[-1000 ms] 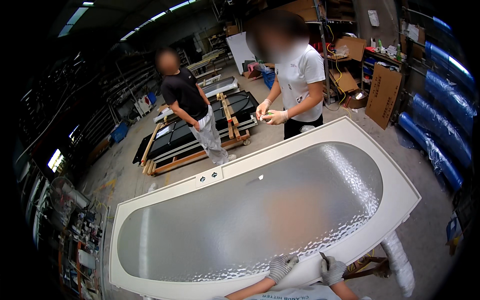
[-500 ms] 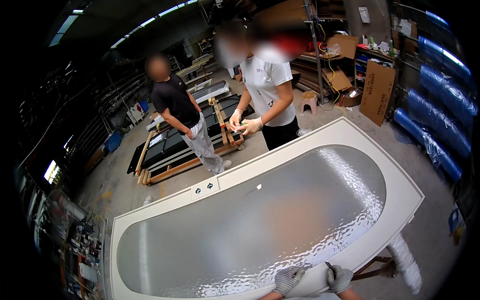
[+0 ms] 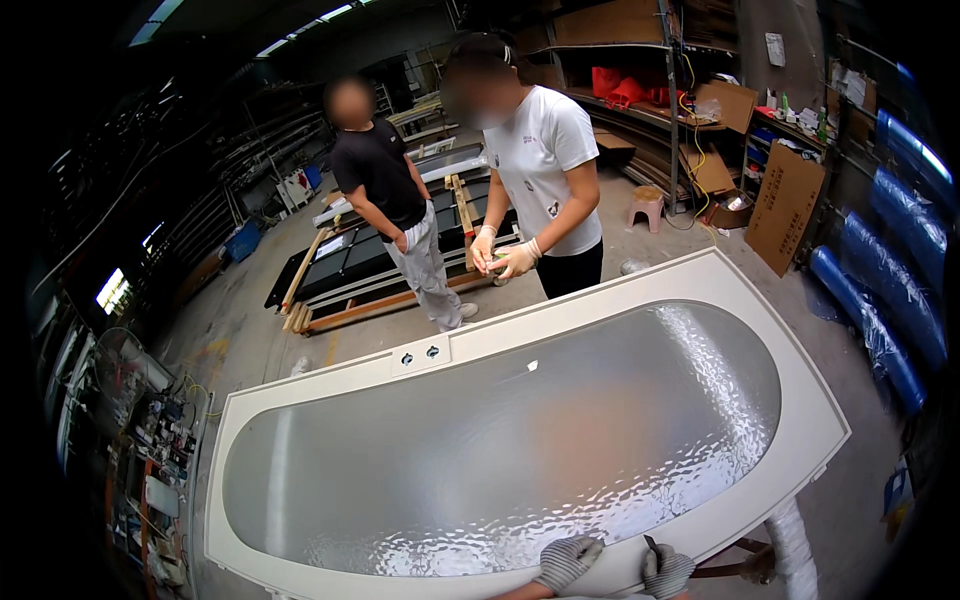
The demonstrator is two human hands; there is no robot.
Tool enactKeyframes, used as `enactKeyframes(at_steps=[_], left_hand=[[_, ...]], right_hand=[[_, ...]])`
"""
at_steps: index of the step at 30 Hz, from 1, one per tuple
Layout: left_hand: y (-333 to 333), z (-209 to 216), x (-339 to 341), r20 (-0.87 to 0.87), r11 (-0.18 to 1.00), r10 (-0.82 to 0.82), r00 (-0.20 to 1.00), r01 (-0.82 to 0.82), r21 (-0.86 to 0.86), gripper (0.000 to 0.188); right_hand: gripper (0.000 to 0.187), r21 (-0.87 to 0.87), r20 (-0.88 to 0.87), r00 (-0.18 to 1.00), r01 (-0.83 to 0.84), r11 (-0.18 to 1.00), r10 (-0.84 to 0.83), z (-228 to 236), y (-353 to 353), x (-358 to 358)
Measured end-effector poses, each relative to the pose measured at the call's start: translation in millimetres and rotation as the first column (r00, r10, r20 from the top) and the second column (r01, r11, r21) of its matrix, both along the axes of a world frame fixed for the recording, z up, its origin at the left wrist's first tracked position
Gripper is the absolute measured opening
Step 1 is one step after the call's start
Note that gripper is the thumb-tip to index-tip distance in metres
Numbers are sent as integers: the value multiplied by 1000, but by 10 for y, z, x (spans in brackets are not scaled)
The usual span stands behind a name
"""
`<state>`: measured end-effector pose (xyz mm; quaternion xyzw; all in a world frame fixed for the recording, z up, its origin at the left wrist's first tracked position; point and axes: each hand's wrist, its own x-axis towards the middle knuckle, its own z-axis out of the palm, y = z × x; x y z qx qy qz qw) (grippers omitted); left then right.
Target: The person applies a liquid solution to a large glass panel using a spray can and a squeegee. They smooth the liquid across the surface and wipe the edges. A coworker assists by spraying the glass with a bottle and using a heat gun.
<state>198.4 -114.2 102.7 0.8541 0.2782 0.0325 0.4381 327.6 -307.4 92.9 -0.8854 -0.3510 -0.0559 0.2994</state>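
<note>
Above a grey workshop floor (image 3: 250,330) lay a cream-framed panel (image 3: 810,430). At its near edge, the right hand (image 3: 667,571) clasped a slim dark tool (image 3: 651,543); the left hand (image 3: 569,563) had curled fingers, whether gripping or resting unclear. Keeping the tool's tip off the rippled pane (image 3: 480,440) seemed wise. The tool's lower part was hidden.

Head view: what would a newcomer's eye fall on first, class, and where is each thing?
First, probably the big pale panel across the lower middle, with its oval of shiny glass. At its near edge are two gloved hands, the left hand and the right hand, which holds a small dark tool. Shiny blue rolls stand out at far right.
</note>
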Motion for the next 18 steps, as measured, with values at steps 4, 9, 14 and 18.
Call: enactKeyframes(at_steps=[4, 9, 14, 18], left_hand=[[25, -24, 24, -83, 1000, -14, 996, 16, 20, 39], [3, -76, 4, -12, 999, 41, 999, -41, -1, 38], [-13, -126, 1, 22, 995, 80, 997, -82, 64, 36], [-26, -21, 19, 57, 994, 105, 993, -105, -12, 36]], right_hand=[[17, 5, 30, 1000, 0, 1000, -1, -44, 2, 2], [18, 26, 13, 1000, 6, 1000, -6, -27, 5, -8], [19, -26, -6, 1000, -8, 1000, 8, -50, -41, -5], [24, -49, -83, 997, 0, 999, -4, -42, -66, 12]])
